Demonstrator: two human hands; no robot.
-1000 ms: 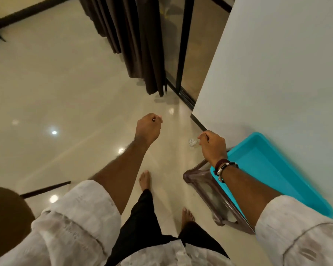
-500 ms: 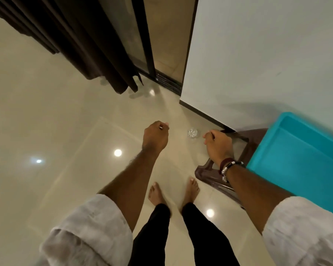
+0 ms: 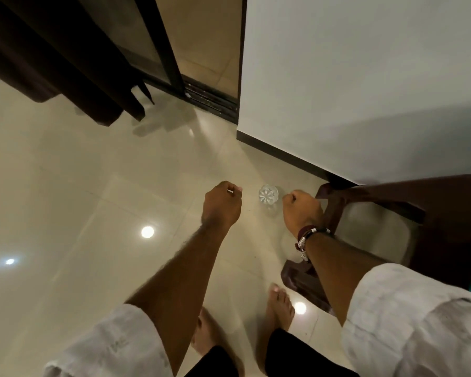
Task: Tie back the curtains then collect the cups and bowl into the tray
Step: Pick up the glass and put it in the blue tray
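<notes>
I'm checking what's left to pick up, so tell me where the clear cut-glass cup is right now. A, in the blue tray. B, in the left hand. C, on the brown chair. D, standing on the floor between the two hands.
D: the glass cup stands on the tiled floor, seen between the closed left hand and right hand, neither of which touches it.
</notes>
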